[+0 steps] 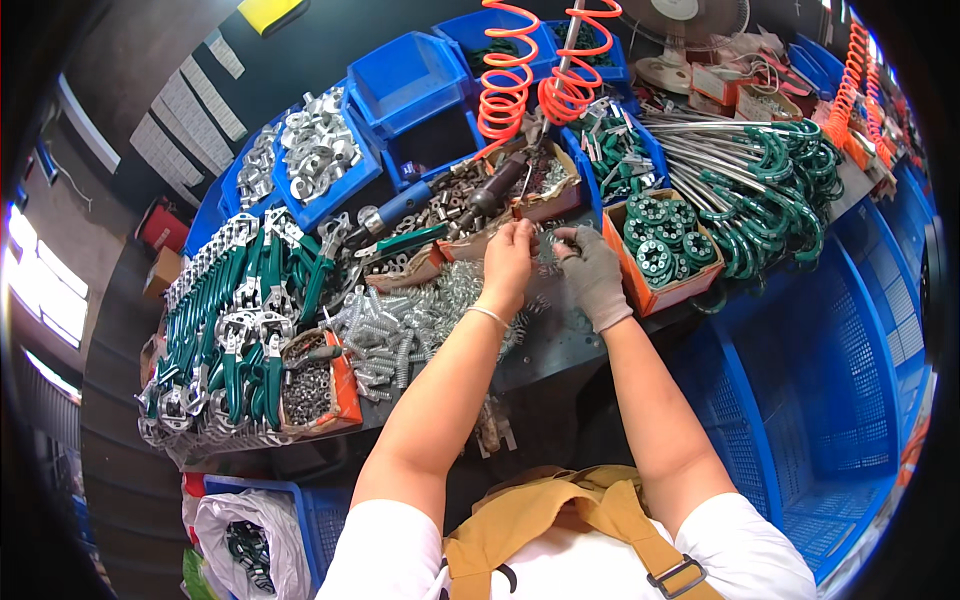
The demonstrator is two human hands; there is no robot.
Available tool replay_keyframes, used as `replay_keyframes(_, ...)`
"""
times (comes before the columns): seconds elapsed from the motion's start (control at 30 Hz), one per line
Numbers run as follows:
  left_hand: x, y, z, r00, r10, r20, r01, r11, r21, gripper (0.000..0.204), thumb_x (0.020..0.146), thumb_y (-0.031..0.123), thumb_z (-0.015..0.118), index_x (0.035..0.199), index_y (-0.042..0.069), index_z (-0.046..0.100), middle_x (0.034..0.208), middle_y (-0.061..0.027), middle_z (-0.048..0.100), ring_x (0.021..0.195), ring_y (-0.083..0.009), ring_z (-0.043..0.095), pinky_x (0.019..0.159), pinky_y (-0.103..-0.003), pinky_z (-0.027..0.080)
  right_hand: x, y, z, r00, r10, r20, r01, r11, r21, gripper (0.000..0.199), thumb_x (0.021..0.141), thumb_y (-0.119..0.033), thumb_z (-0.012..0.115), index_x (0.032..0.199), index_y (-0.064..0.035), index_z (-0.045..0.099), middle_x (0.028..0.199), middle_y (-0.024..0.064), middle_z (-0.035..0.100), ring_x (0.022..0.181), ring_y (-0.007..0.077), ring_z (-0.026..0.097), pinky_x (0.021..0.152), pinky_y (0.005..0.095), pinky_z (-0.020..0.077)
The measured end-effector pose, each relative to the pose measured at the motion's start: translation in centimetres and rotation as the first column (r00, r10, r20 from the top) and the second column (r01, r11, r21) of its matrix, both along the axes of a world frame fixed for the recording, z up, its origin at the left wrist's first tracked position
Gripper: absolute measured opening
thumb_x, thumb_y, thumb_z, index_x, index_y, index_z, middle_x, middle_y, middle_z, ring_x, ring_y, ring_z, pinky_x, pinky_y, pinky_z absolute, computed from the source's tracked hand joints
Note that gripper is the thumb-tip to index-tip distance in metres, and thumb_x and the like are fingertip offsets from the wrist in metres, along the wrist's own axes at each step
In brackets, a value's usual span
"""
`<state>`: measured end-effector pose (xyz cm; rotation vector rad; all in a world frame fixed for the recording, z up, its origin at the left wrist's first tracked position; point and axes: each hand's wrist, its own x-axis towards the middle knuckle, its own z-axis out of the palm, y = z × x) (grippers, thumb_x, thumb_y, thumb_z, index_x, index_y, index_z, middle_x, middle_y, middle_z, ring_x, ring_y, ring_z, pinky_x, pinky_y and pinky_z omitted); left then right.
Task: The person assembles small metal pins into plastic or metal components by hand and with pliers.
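Over the dark bench top (570, 345), my bare left hand (510, 262) has its fingers pinched together at the tips. Close beside it, my right hand (592, 275) wears a grey glove and has its fingers curled in. Anything between the fingers of either hand is too small or hidden to make out. Under and left of my left hand lies a heap of metal springs (400, 325). Just right of the glove stands a cardboard box (668, 290) of green round parts with holes (655, 258). Behind the hands are an open box of small metal pieces and a dark-handled power tool (497, 187).
Green-handled pliers-like tools (250, 360) crowd the left, beside a box of small metal rings (308, 390). Green hooked rods (770, 200) lie at right. Blue bins (405, 80) line the back; orange coiled hoses (507, 85) hang above. Large blue crates (820, 390) stand lower right.
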<state>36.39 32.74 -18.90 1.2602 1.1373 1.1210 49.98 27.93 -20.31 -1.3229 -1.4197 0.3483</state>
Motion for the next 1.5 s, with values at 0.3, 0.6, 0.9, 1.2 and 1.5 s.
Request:
replay_keyframes(0.3, 0.8, -1.1, 1.2, 0.972, -0.233, -0.025, 0.234, 0.963, 0.131, 0.031, 0.09, 0.009, 0.062, 0.119, -0.003, 0.061, 0.1, -0.007, 0.069, 0.083, -0.0138, 0.063, 0.077, -0.026, 0.05, 0.8, 0.3, 0.9, 0.51, 0.089, -0.855, -0.397, 0.907, -0.142, 0.021, 0.093, -0.018, 0.06, 0.102, 0.0015, 0.061, 0.083, 0.0038, 0.062, 0.071, 0.0104, 0.059, 0.063, 0.0234, 0.052)
replay_keyframes(0.6, -0.1, 1.2, -0.2, 0.858, -0.049, -0.511, 0.064, 0.998, 0.011, 0.048, 0.094, 0.044, 0.054, 0.091, -0.003, 0.062, 0.079, -0.0076, 0.063, 0.066, -0.0134, 0.058, 0.059, -0.029, 0.044, 0.3, 0.7, -0.4, 0.981, 0.007, -0.194, -0.013, 0.999, -0.03, 0.013, 0.087, -0.013, 0.064, 0.092, -0.0008, 0.066, 0.083, 0.008, 0.067, 0.072, 0.0144, 0.062, 0.067, 0.0294, 0.0498)
replay_keyframes(0.9, 1.9, -0.1, 0.9, 0.917, -0.016, -0.399, 0.165, 0.925, 0.342, 0.037, 0.087, 0.031, 0.069, 0.101, -0.004, 0.064, 0.092, -0.0147, 0.069, 0.08, -0.0189, 0.066, 0.073, -0.03, 0.052, 1.1, 2.8, -2.8, 0.723, 0.017, -0.691, -0.141, 0.982, -0.124, 0.014, 0.09, -0.012, 0.062, 0.095, 0.0002, 0.064, 0.081, 0.0042, 0.063, 0.073, 0.0107, 0.058, 0.069, 0.0262, 0.0477)
replay_keyframes(1.2, 0.8, -1.0, 1.2, 0.96, -0.121, -0.251, 0.179, 0.959, 0.222, 0.027, 0.087, 0.016, 0.068, 0.105, -0.004, 0.066, 0.092, -0.0072, 0.07, 0.078, -0.0116, 0.064, 0.07, -0.025, 0.051, 0.9, 0.5, 0.7, 0.553, 0.119, -0.825, -0.299, 0.952, -0.063, 0.019, 0.092, -0.015, 0.061, 0.102, 0.0008, 0.061, 0.087, 0.0029, 0.062, 0.075, 0.0116, 0.059, 0.07, 0.024, 0.0495)
replay_keyframes(1.5, 0.7, 0.0, 1.2, 0.916, -0.228, -0.332, 0.273, 0.957, 0.096, 0.03, 0.096, 0.031, 0.058, 0.095, 0.002, 0.061, 0.075, 0.0008, 0.057, 0.066, -0.0079, 0.049, 0.058, -0.024, 0.04, 0.7, 2.0, -1.3, 0.782, 0.153, -0.605, -0.176, 0.984, 0.021, 0.015, 0.091, -0.015, 0.063, 0.1, -0.0033, 0.064, 0.089, 0.0001, 0.063, 0.077, 0.0089, 0.056, 0.07, 0.0229, 0.0458)
